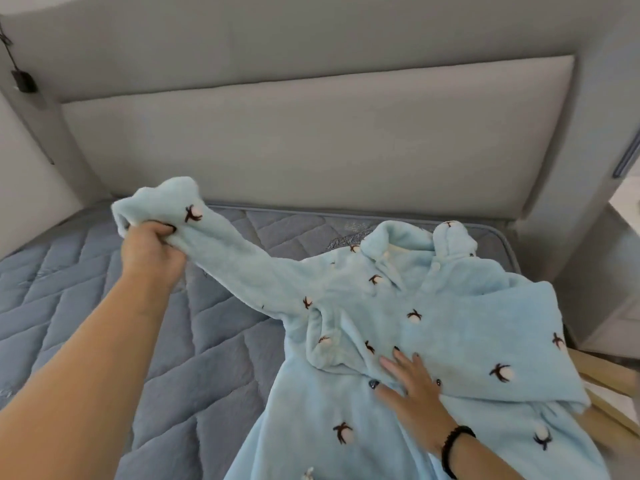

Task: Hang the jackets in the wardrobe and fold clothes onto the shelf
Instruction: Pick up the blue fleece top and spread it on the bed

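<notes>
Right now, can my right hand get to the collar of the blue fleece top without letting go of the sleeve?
Probably yes. The right hand lies flat on the blue fleece top, and nothing lies between it and the collar further up. The left hand alone holds the sleeve.

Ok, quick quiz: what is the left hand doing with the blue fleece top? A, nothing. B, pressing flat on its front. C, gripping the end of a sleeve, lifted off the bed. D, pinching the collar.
C: the left hand grips the sleeve end of the blue fleece top, raised above the mattress.
</notes>
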The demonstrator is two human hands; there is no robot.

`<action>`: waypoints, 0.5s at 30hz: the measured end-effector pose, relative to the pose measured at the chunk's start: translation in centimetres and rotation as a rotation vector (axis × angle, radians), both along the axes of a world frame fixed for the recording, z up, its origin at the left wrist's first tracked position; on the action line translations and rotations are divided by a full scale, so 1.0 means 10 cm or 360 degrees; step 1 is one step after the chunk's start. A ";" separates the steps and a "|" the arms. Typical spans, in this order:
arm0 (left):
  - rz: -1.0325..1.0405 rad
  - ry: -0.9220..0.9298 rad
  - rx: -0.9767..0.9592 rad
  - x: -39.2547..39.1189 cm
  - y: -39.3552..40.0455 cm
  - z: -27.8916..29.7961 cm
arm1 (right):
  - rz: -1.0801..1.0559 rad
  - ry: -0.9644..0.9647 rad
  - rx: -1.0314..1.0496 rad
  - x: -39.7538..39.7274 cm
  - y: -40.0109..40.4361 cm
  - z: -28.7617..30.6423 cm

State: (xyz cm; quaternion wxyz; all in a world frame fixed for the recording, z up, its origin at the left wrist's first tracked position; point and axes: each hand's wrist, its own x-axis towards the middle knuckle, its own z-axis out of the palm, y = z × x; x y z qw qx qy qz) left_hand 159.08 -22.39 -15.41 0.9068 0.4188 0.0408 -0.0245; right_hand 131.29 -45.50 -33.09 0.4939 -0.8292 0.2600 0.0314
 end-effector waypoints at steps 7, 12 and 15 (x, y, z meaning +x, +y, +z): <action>-0.1354 -0.0700 0.1577 -1.13 -1.06 -0.47 | -0.1020 -0.0625 0.1638 -0.18 -0.76 0.53; -0.1037 -0.0310 0.1802 -1.49 -1.16 -1.26 | -0.1359 -0.0534 0.1799 -0.46 -1.13 0.38; -0.0396 -0.0037 0.1930 -1.58 -1.08 -1.46 | -0.1126 -0.0288 0.1416 -0.50 -1.12 0.32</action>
